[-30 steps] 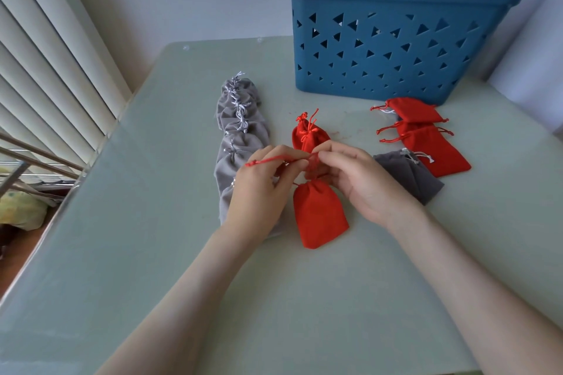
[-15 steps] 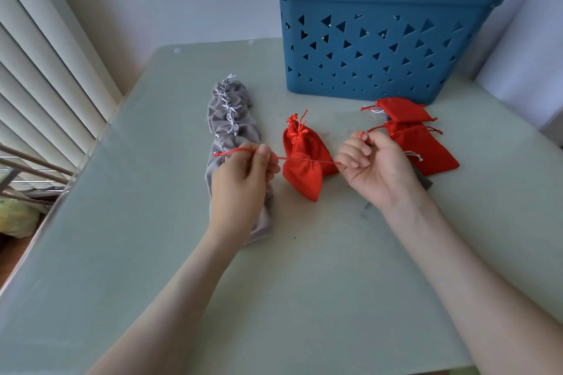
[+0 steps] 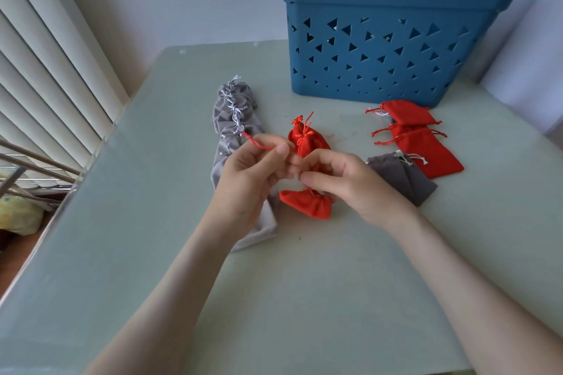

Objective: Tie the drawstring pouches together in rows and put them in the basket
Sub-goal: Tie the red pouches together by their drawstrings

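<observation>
My left hand (image 3: 249, 173) pinches a red drawstring (image 3: 257, 144) whose loose end sticks out to the upper left. My right hand (image 3: 344, 183) pinches the cords right beside it, fingertips almost touching. Below my fingers hangs a red pouch (image 3: 307, 204), crumpled. Behind them a second red pouch (image 3: 307, 140) lies on the table, joined by the cords. A row of tied grey pouches (image 3: 234, 125) lies left of my hands. The blue basket (image 3: 384, 49) stands at the back.
Two loose red pouches (image 3: 420, 137) lie in front of the basket, with a single grey pouch (image 3: 402, 176) near my right wrist. Blinds (image 3: 45, 76) run along the table's left edge. The pale green table (image 3: 304, 298) is bare in front of me.
My hands were pulled apart with the cord stretched between them; now they have come back together over the red pouches. The near red pouch has dropped lower and crumpled.
</observation>
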A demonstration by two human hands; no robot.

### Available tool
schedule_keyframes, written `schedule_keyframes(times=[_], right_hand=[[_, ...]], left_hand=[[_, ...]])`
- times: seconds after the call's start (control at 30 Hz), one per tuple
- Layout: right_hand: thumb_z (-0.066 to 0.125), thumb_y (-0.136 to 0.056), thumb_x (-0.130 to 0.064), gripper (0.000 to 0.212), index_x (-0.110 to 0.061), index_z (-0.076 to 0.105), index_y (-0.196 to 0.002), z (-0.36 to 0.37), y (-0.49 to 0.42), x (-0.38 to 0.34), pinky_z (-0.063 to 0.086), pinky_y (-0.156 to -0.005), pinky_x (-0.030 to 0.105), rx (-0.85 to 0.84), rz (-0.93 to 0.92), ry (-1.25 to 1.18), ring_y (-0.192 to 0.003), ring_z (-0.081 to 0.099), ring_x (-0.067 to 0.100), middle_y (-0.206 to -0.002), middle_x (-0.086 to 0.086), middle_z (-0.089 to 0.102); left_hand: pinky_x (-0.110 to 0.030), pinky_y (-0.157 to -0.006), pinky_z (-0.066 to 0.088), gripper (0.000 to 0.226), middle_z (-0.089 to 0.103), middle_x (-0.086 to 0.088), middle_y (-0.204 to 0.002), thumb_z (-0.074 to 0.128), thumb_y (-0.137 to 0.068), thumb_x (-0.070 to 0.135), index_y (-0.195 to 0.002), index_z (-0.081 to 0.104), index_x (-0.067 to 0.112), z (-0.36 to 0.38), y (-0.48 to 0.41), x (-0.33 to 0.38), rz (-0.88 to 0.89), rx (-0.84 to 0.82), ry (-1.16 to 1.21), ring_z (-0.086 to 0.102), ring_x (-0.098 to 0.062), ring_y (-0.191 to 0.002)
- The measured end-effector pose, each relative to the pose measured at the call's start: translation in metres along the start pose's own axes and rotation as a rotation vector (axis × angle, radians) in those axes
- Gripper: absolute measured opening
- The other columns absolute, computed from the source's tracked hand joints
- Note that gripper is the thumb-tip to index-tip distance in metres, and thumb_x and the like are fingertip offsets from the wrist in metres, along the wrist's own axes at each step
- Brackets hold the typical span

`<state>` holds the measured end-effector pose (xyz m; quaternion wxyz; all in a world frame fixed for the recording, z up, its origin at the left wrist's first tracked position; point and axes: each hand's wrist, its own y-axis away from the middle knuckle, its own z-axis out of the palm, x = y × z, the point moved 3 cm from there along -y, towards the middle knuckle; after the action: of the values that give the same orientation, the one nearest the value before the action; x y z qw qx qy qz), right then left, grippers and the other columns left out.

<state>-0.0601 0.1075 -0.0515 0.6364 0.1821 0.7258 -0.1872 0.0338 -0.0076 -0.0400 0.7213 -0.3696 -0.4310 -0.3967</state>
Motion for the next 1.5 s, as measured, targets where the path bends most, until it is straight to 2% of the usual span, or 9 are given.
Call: schedule_keyframes(times=[0.2,0.53,0.67,0.87,1.03,1.13,1.23,1.43,1.5], right_hand=[[0.059,-0.090,-0.004,0.014,-0.015,0.059,-0.081,0.003,0.004,-0.007,0.033,-0.048,0.010,-0.044,-0.003,-0.058,-0.052,0.042,0.001,-0.062,-0.005,0.050],[0.056,-0.091,-0.002,0.014,-0.014,0.057,-0.084,0.000,0.001,-0.008,0.042,-0.058,0.009,0.113,-0.099,-0.099,-0.063,0.054,-0.003,-0.064,-0.015,0.063],[0.066,-0.085,-0.015,0.013,-0.027,0.063,-0.081,0.000,-0.003,-0.001,0.041,-0.070,0.018,0.150,-0.133,-0.005,-0.073,0.049,0.006,-0.072,-0.013,0.059],[0.063,-0.087,-0.018,0.014,-0.028,0.067,-0.096,-0.001,-0.004,0.000,0.042,-0.071,0.016,0.147,-0.143,0.059,-0.071,0.052,0.005,-0.071,-0.014,0.052],[0.066,-0.085,-0.017,0.013,-0.030,0.066,-0.082,-0.004,-0.005,-0.001,0.041,-0.072,0.023,0.186,-0.167,0.047,-0.071,0.051,0.012,-0.075,-0.005,0.051],[0.065,-0.078,-0.024,0.013,-0.036,0.064,-0.073,-0.002,-0.005,-0.003,0.035,-0.078,0.021,0.227,-0.198,0.090,-0.079,0.043,0.014,-0.085,0.002,0.045],[0.065,-0.076,-0.024,0.014,-0.037,0.065,-0.071,0.001,-0.005,-0.003,0.033,-0.082,0.022,0.229,-0.190,0.056,-0.083,0.040,0.017,-0.088,0.004,0.042],[0.045,-0.099,-0.029,0.020,-0.018,0.061,-0.093,0.001,-0.003,-0.004,0.048,-0.068,0.021,0.165,-0.123,-0.088,-0.067,0.055,-0.002,-0.071,-0.020,0.057],[0.045,-0.097,-0.040,0.026,-0.021,0.060,-0.102,-0.001,-0.003,0.000,0.046,-0.077,0.023,0.134,-0.104,0.028,-0.076,0.057,0.000,-0.077,-0.022,0.060]], left_hand=[[-0.017,-0.063,0.044,0.016,0.073,0.004,-0.097,0.061,-0.085,0.015,-0.100,0.059,0.020,-0.003,0.002,-0.004,0.027,0.048,-0.206,0.056,-0.005,-0.067],[-0.026,-0.061,0.042,0.019,0.069,0.007,-0.068,0.066,-0.088,0.015,-0.101,0.055,0.025,0.000,0.003,-0.019,-0.030,0.097,-0.473,0.055,-0.008,-0.060],[-0.039,-0.077,0.050,0.004,0.072,-0.003,-0.076,0.067,-0.088,0.017,-0.085,0.065,0.018,-0.002,0.003,-0.024,-0.052,0.067,-0.491,0.064,-0.015,-0.073],[-0.016,-0.066,0.043,0.011,0.067,0.003,-0.072,0.060,-0.092,0.010,-0.084,0.068,0.011,0.000,0.003,-0.021,-0.041,0.025,-0.470,0.054,-0.006,-0.065],[-0.010,-0.063,0.041,0.018,0.066,0.007,-0.073,0.054,-0.094,0.003,-0.089,0.067,0.012,0.003,0.003,-0.019,-0.053,-0.037,-0.443,0.053,0.000,-0.063],[-0.016,-0.072,0.046,0.001,0.067,0.007,-0.074,0.067,-0.087,0.014,-0.086,0.067,0.015,0.007,0.005,-0.021,-0.075,-0.062,-0.378,0.059,-0.005,-0.072],[-0.019,-0.071,0.047,0.012,0.066,0.007,-0.070,0.069,-0.075,0.027,-0.077,0.064,0.017,0.007,0.005,-0.022,-0.038,-0.037,-0.387,0.060,-0.008,-0.070],[-0.019,-0.063,0.039,0.017,0.057,0.004,-0.062,0.066,-0.085,0.019,-0.070,0.060,0.013,0.004,0.002,-0.025,-0.058,-0.008,-0.386,0.049,-0.009,-0.062],[-0.021,-0.064,0.038,0.015,0.057,0.004,-0.066,0.067,-0.086,0.019,-0.072,0.064,0.018,0.001,0.001,-0.026,-0.071,0.028,-0.363,0.048,-0.008,-0.064]])
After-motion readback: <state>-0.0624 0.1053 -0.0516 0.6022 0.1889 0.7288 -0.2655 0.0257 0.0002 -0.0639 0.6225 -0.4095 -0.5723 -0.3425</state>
